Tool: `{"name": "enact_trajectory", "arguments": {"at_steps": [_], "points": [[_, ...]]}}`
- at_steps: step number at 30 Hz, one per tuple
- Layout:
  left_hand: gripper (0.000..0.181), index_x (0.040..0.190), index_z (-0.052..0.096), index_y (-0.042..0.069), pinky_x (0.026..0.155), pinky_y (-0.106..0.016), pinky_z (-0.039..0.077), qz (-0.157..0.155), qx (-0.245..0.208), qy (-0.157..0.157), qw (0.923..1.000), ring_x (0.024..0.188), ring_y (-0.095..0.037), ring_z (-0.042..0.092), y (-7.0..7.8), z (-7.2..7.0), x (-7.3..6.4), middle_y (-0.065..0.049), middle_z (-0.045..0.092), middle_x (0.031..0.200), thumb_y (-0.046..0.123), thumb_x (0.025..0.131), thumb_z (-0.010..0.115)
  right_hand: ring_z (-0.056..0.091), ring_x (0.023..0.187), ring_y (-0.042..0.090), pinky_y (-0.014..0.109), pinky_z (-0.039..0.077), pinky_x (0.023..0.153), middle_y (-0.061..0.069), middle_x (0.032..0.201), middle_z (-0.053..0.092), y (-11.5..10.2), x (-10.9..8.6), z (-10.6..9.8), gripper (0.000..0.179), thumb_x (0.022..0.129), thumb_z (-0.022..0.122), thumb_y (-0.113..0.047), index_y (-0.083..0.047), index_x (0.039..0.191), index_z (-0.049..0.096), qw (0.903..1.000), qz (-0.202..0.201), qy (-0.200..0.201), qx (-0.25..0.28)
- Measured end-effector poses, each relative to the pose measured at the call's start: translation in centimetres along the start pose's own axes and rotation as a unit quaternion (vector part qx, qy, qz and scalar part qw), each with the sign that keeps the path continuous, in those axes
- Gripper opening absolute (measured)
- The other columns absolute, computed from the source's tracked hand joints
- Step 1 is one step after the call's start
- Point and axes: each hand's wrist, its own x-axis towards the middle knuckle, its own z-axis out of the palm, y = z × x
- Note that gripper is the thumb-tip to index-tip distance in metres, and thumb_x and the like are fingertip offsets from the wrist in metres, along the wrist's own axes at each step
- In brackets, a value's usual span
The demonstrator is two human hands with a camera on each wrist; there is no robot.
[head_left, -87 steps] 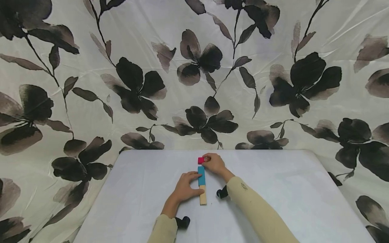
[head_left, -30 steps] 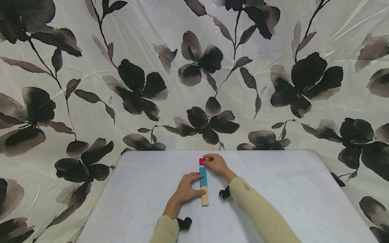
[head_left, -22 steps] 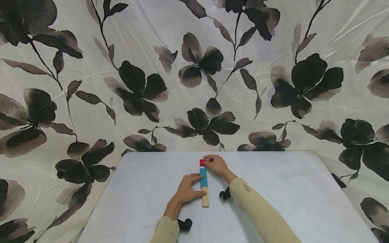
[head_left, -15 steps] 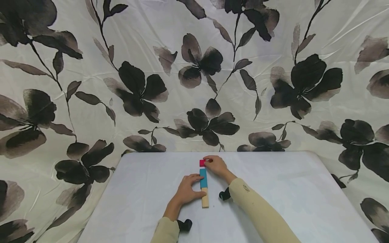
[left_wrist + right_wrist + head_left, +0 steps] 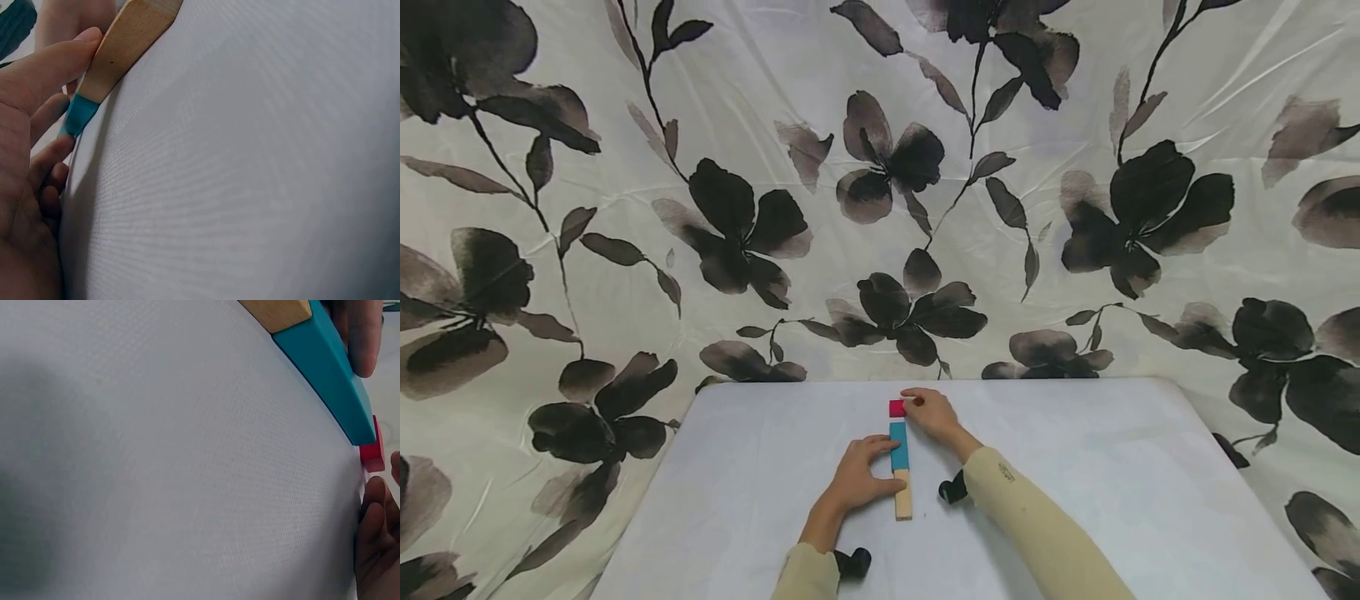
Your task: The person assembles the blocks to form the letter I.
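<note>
In the head view a column of blocks runs away from me: a plain wooden block (image 5: 903, 500) nearest, a blue block (image 5: 898, 446) against its far end, and a small red cube (image 5: 897, 408) past a narrow gap. My left hand (image 5: 854, 477) lies to the left with fingers spread, the thumb on the wooden block and a fingertip on the blue one. From the right, my right hand (image 5: 934, 414) pinches the red cube between thumb and forefinger. The right wrist view shows the blue block (image 5: 328, 375) lying flat, with the red cube (image 5: 373, 450) just past its end.
A white table (image 5: 737, 467) bears the blocks, its far edge close beyond the red cube. Behind it hangs a pale curtain (image 5: 820, 50) with dark flowers. Black wrist cameras (image 5: 853, 563) sit below both wrists.
The head view has shifted slightly, so the table and blocks appear a little lower. Both hands and all the blocks keep their places relative to each other.
</note>
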Motion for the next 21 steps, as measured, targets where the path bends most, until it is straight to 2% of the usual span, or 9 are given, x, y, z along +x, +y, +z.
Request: {"name": "enact_trajectory", "arguments": {"at_steps": [3,9,12,16,19,21], "points": [[0.064,0.13,0.063,0.022,0.102,-0.053,0.037,-0.002,-0.001,0.002,1.0,0.126,-0.028,0.041,0.1,0.1,-0.2,-0.003,0.052,0.138,0.047,0.073,0.081,0.06,0.088,0.019,0.038,0.052,0.078,0.007,0.103,0.068,0.0,-0.5,-0.2,0.028,0.094,0.061,-0.017,-0.011,0.119,0.07,0.9999,-0.004,0.007,0.014],[0.064,0.132,0.061,0.021,0.104,-0.053,0.036,-0.009,-0.007,0.006,0.9999,0.127,-0.027,0.041,-0.1,0.2,-0.5,-0.002,0.053,0.138,0.049,0.077,0.077,0.058,0.061,0.014,0.028,0.05,0.056,0.009,0.094,0.066,-0.6,-2.0,-1.8,0.026,0.093,0.062,-0.011,-0.006,0.117,0.068,0.9979,-0.023,0.001,0.06],[0.06,0.133,0.06,0.02,0.104,-0.052,0.036,-0.018,-0.021,0.013,0.9995,0.126,-0.026,0.042,-0.2,0.3,-0.5,-0.001,0.054,0.137,0.046,0.081,0.075,0.058,0.058,0.012,0.026,0.049,0.055,0.007,0.091,0.065,-0.9,-2.8,-3.1,0.024,0.093,0.063,-0.01,-0.005,0.116,0.068,0.9975,-0.031,0.001,0.063],[0.052,0.133,0.059,0.015,0.105,-0.05,0.035,-0.024,-0.071,0.032,0.9967,0.126,-0.026,0.045,-0.1,0.3,-0.2,-0.004,0.055,0.134,0.034,0.087,0.072,0.057,0.061,0.012,0.027,0.049,0.058,0.003,0.089,0.065,-1.1,-3.7,-5.1,0.024,0.092,0.064,-0.011,-0.005,0.115,0.069,0.9984,-0.032,0.011,0.046],[0.046,0.132,0.059,0.012,0.101,-0.049,0.04,-0.023,-0.106,0.05,0.9929,0.119,-0.026,0.051,0.0,0.1,0.0,-0.006,0.059,0.128,0.026,0.09,0.07,0.057,0.06,0.012,0.027,0.049,0.057,0.003,0.09,0.065,-1.0,-4.5,-6.6,0.024,0.093,0.064,-0.011,-0.004,0.115,0.069,0.9989,-0.034,0.012,0.031],[0.043,0.131,0.06,0.012,0.097,-0.046,0.043,-0.03,-0.11,0.056,0.9919,0.112,-0.023,0.054,0.0,-0.2,-0.1,-0.004,0.06,0.124,0.024,0.091,0.069,0.056,0.06,0.012,0.027,0.049,0.056,0.003,0.09,0.066,-1.0,-5.2,-7.6,0.023,0.093,0.064,-0.011,-0.003,0.113,0.069,0.9989,-0.037,0.012,0.025]]}}
